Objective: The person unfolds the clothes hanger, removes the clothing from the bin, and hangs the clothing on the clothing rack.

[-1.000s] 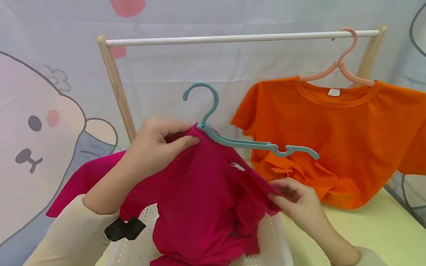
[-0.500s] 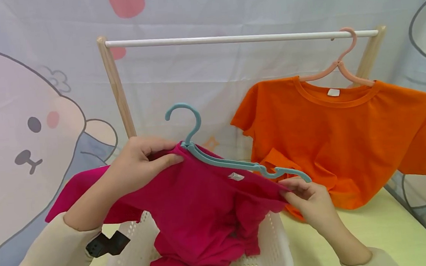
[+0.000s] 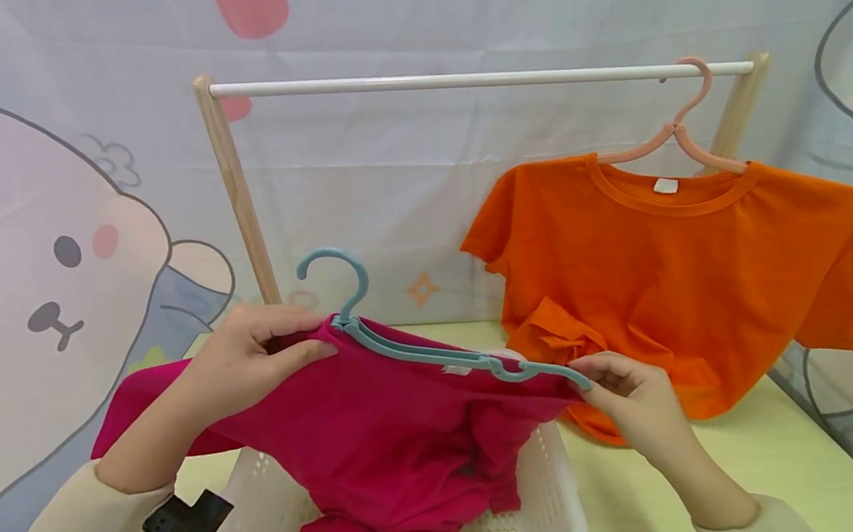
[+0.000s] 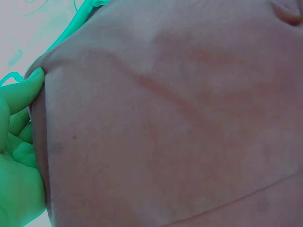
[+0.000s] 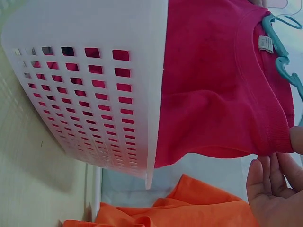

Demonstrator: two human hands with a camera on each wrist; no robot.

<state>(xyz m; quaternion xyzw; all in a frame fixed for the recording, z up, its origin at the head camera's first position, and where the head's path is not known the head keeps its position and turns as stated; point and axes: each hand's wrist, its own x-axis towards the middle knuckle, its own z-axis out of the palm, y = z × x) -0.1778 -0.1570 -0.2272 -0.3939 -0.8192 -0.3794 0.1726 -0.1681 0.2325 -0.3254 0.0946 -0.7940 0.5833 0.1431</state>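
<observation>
A magenta T-shirt (image 3: 378, 420) is stretched between my two hands, its lower part bunched in a white basket (image 3: 566, 480). My left hand (image 3: 242, 360) pinches its shoulder between thumb and fingers, beside the neck of a light-blue hanger (image 3: 411, 351). One arm of that hanger goes into the shirt there; the other lies along the neckline, outside it, near a white label (image 3: 456, 370). At the neckline's right side, my right hand (image 3: 635, 391) pinches the collar, the hanger's tip by its fingertips. In the right wrist view the ribbed collar (image 5: 279, 137) runs into those fingers.
Behind stands a drying rack with a white bar (image 3: 457, 80) and wooden posts. An orange T-shirt (image 3: 705, 269) hangs at its right on a peach hanger (image 3: 711, 158). The basket stands on a pale yellow table (image 3: 757, 457).
The left hand has come down and to the left with the hanger and the shirt's shoulder. The hanger's free arm has dropped to the right hand, which has shifted slightly right, stretching the neckline.
</observation>
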